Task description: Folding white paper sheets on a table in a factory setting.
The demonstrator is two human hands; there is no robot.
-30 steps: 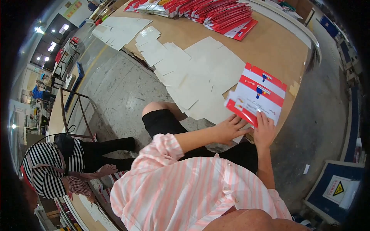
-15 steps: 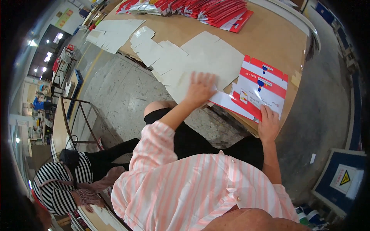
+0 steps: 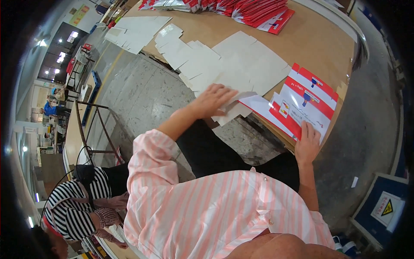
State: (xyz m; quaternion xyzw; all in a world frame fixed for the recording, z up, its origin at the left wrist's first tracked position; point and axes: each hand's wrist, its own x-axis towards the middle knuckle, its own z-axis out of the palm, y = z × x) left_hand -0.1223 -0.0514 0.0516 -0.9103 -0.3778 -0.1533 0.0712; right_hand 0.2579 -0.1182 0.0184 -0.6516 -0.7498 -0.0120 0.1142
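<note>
A flat red and white printed carton (image 3: 311, 100) lies at the near right of the table, its near left panel folded upward. My right hand (image 3: 307, 146) rests on its near edge, fingers stretched out flat on the print. Further left, my left hand (image 3: 212, 101) is above the table's near edge, fingers loosely extended and apart from the thumb. It is beside the carton's pale left flap (image 3: 235, 111), which sticks out past the table edge; whether it touches the flap is hard to tell. Plain grey-white carton blanks (image 3: 254, 60) lie face down beyond my left hand.
A row of folded red cartons (image 3: 258, 15) lines the far side of the brown table (image 3: 319, 47). More pale blanks (image 3: 138, 32) lie at the far left. A person in a striped top (image 3: 73, 203) works at the lower left. A blue board with a warning sign (image 3: 381, 209) stands at the right.
My left hand has moved left and toward me, off the pale blanks, and the carton's left flap now shows beside it. My right hand stays on the carton. The whole view has shifted slightly.
</note>
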